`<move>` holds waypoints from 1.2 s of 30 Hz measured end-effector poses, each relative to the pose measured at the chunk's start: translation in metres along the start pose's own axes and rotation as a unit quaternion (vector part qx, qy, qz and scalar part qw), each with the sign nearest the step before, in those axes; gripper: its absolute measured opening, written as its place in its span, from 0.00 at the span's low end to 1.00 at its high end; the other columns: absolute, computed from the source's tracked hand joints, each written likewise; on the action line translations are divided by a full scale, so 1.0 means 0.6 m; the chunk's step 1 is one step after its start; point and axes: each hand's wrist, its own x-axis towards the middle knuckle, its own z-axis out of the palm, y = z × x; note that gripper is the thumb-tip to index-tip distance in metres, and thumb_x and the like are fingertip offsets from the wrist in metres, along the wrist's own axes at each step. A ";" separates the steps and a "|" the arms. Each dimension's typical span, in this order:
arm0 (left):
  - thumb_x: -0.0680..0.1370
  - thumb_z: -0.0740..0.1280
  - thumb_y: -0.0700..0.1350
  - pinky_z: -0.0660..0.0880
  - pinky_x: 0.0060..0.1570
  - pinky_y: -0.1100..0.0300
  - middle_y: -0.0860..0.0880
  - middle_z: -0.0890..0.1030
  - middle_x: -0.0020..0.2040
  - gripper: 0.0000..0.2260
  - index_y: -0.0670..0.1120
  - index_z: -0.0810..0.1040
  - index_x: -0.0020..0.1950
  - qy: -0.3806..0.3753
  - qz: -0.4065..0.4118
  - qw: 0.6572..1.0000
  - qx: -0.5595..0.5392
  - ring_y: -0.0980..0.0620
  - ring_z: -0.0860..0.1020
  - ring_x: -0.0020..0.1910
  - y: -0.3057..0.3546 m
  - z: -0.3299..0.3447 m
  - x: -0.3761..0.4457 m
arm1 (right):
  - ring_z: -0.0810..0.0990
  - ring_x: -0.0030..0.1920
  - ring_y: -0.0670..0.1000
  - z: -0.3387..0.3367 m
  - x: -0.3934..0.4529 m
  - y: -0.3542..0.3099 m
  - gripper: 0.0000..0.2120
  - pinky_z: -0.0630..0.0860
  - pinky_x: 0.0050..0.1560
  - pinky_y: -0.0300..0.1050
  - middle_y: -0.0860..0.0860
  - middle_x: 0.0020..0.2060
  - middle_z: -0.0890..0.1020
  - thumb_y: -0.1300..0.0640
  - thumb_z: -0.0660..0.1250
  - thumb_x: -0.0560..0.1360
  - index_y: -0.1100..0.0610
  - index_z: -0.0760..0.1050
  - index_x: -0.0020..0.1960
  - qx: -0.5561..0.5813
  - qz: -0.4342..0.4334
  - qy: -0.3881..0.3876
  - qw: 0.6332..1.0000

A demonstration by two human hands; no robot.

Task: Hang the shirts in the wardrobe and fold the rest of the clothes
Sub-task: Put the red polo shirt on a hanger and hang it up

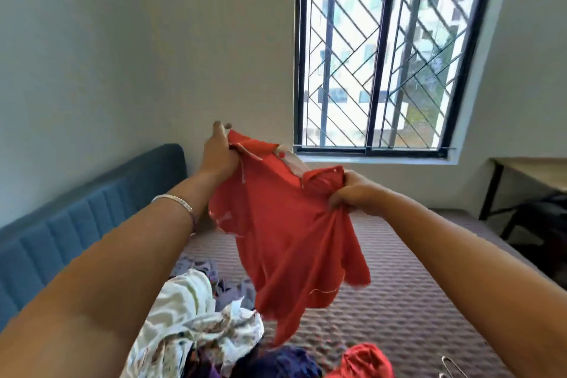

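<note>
Holding the red shirt up by its shoulders, collar on top

Lying nearest the camera, the pile of clothes (196, 325) sat heaped on the bed (414, 301), white and purple pieces tangled together, with another red garment (365, 360) at the bottom edge and what looked like a wire hanger (451, 367) just beside it. Above the pile the red shirt (285, 236) hung free in the air, its hem trailing down toward the heap without clearly touching it. The shirt's long axis ran top to bottom, collar uppermost and tilted away from the person. The right hand (352, 193) had its fingers curled tight around a bunch of cloth at the right shoulder. Farther off and higher, the left hand (219, 152) pinched the left shoulder near the collar, some fingertips sticking out past the cloth. Both hands lay level with the collar opening between them, so a hanger would probably have to go in there; the right hand seemed nearer to the hanger on the bed. Beyond stood the blue headboard (92, 218), the wall, and the barred window (389, 52).
</note>
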 end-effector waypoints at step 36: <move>0.62 0.57 0.37 0.69 0.34 0.59 0.48 0.78 0.28 0.10 0.47 0.76 0.34 -0.106 0.007 0.994 -0.028 0.52 0.73 0.27 0.043 0.025 0.030 | 0.69 0.34 0.49 -0.203 0.022 0.024 0.11 0.65 0.32 0.42 0.51 0.34 0.73 0.66 0.63 0.75 0.53 0.67 0.40 -0.097 -0.075 0.096 0.988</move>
